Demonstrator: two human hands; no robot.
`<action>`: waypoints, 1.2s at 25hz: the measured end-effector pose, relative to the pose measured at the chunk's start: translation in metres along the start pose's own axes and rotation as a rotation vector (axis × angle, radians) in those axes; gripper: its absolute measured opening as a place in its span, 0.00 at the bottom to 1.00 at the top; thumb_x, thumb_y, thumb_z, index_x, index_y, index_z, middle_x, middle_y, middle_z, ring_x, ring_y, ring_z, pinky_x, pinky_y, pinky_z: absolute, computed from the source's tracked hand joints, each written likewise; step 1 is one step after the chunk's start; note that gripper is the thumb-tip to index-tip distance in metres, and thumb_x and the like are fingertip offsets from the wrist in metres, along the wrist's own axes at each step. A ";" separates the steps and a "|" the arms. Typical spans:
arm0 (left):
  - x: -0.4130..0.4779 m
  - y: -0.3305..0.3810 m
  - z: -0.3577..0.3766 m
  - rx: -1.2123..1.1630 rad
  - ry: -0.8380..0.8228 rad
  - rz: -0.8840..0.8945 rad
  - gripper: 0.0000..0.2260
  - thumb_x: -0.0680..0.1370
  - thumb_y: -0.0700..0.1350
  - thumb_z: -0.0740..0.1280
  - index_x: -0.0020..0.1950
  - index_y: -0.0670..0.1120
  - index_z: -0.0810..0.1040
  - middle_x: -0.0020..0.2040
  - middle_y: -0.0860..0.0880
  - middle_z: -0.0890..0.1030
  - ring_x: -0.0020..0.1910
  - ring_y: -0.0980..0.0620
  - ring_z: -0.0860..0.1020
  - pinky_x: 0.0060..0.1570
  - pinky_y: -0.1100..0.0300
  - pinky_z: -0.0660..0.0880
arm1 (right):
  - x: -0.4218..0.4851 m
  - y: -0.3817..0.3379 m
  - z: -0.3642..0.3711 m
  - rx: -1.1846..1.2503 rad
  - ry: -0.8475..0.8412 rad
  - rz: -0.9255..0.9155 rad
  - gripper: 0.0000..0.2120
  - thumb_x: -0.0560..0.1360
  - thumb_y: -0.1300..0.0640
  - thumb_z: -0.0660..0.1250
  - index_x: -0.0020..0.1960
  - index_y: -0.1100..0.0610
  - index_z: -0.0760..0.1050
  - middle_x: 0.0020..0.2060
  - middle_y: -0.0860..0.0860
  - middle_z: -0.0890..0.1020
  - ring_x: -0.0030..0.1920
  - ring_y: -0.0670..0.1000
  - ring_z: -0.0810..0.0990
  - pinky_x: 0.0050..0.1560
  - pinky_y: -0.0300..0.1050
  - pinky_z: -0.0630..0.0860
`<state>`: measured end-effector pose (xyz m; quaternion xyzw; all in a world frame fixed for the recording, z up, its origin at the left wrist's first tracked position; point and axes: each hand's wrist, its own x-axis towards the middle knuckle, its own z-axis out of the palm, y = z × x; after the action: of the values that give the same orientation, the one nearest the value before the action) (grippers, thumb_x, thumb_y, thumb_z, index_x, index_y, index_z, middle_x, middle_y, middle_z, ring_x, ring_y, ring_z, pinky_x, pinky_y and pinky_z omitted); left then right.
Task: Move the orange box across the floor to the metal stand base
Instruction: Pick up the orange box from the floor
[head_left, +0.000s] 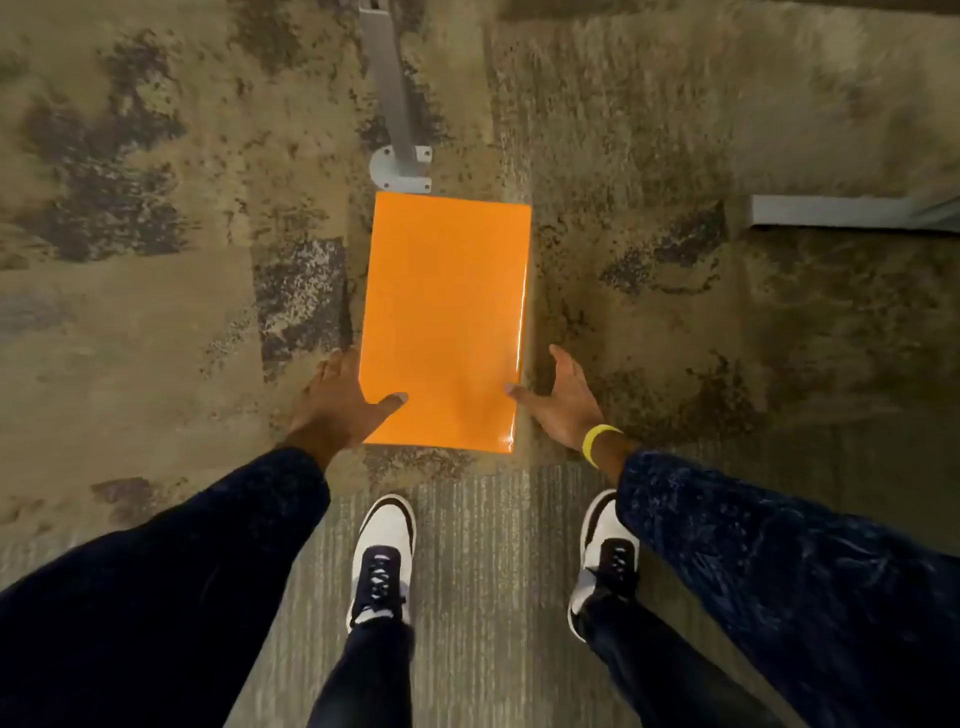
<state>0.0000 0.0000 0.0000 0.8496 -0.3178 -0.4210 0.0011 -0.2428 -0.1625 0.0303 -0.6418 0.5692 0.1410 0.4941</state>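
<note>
A glossy orange box (445, 317) lies flat on the mottled brown carpet, long side pointing away from me. Its far end sits right below the grey metal stand base (400, 169), nearly touching the rounded foot plate. My left hand (337, 402) grips the box's near left corner, thumb on the top face and fingers down the left side. My right hand (563, 400) is at the near right edge, thumb tip on the top and fingers spread beside the box. A yellow band circles my right wrist.
The stand's grey arm (387, 78) runs away toward the top of the view. Another grey metal bar (841, 212) lies on the floor at the right. My two black-and-white shoes (383, 558) stand on a striped grey carpet strip just behind the box.
</note>
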 end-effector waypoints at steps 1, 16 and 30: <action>0.013 -0.007 0.012 -0.067 0.001 -0.025 0.51 0.72 0.70 0.65 0.82 0.44 0.44 0.83 0.43 0.50 0.80 0.41 0.54 0.75 0.42 0.58 | 0.013 0.006 0.012 0.031 0.009 0.000 0.51 0.71 0.38 0.71 0.81 0.55 0.47 0.81 0.53 0.51 0.79 0.55 0.56 0.76 0.53 0.61; 0.085 -0.068 0.105 -0.708 0.088 -0.032 0.44 0.56 0.73 0.75 0.69 0.61 0.69 0.52 0.65 0.77 0.48 0.63 0.77 0.43 0.61 0.72 | 0.078 0.071 0.119 0.441 0.044 0.086 0.49 0.63 0.51 0.82 0.74 0.54 0.57 0.65 0.53 0.76 0.64 0.56 0.77 0.65 0.56 0.75; 0.043 0.006 0.101 -0.601 -0.074 0.124 0.40 0.62 0.55 0.81 0.71 0.59 0.67 0.57 0.55 0.78 0.53 0.49 0.78 0.47 0.55 0.74 | 0.005 0.128 0.085 0.745 0.093 0.238 0.46 0.60 0.59 0.84 0.70 0.49 0.62 0.56 0.48 0.79 0.56 0.51 0.80 0.54 0.48 0.80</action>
<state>-0.0561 -0.0016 -0.0944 0.7744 -0.2299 -0.5258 0.2664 -0.3201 -0.0808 -0.0740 -0.3535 0.6739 -0.0483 0.6470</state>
